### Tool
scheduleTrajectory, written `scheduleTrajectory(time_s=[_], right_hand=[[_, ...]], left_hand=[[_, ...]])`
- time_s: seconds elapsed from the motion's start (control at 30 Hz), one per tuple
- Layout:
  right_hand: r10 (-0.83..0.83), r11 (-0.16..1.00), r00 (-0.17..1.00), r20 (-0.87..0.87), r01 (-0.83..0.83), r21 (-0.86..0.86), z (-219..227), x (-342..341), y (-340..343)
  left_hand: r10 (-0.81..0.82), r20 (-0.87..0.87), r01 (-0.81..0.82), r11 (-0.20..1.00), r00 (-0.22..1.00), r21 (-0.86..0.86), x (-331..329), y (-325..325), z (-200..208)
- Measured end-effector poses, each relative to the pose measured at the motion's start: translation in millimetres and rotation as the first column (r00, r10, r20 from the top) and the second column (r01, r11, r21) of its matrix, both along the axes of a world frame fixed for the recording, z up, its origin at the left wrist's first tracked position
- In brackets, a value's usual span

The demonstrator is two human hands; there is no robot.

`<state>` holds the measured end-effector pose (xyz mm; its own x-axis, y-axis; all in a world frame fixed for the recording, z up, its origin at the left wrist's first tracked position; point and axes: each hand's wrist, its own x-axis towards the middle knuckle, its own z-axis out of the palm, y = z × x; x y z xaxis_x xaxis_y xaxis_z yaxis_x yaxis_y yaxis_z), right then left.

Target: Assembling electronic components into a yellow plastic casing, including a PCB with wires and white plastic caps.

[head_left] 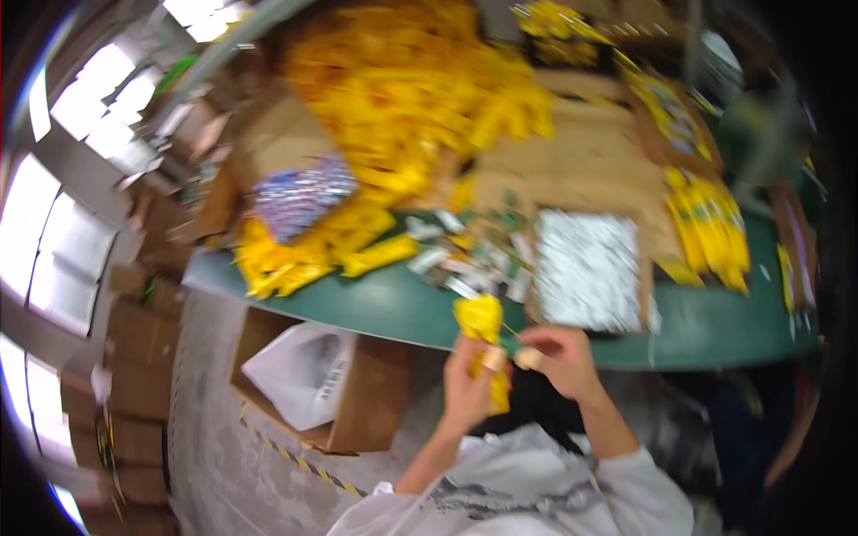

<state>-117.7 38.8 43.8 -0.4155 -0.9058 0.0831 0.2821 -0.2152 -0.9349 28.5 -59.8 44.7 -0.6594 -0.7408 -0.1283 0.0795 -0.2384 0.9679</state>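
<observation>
In front of my body, just off the table's near edge, my left hand is closed round a limp yellow piece. Part of the piece stands up above the fingers and part hangs below them. My right hand is beside it, thumb and fingers pinched together. A small green bit and a thin strand show between the two hands. What the right fingers hold is too small and blurred to name. Beyond the hands lies a scatter of small white and green pieces on the table.
The green table carries a large heap of yellow pieces at the back. A shallow box of silvery pieces stands right of the scatter. Stacked yellow pieces lie farther right. An open carton with a white bag sits below, left.
</observation>
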Motion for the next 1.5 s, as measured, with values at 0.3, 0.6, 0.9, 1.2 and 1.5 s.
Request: scheduleTrajectory(time_s=[0.3, 0.6, 0.9, 1.2, 1.5], right_hand=[[-0.215, 0.973, 0.976, 0.022, 0.212, 0.090, 3, -25, 26], [-0.234, 0.972, 0.961, 0.148, 0.231, 0.034, -5, -19, 37], [-0.293, 0.953, 0.955, -0.039, 0.295, 0.069, -8, -20, 20], [-0.397, 0.898, 0.858, -0.326, 0.437, 0.057, -18, -3, 15], [-0.453, 0.881, 0.850, -0.268, 0.472, 0.009, -13, 3, 26]], left_hand=[[-0.055, -0.056, 0.031, 0.929, 0.997, -0.369, -46, 11, -8], [-0.232, -0.144, 0.222, 0.972, 0.962, -0.084, -42, 27, -2], [-0.262, -0.201, 0.263, 0.965, 0.944, -0.025, -53, 19, -4], [-0.278, -0.167, 0.217, 0.925, 0.946, -0.310, -38, 6, -22], [-0.240, -0.205, 0.172, 0.938, 0.949, -0.301, -32, 21, 6]])
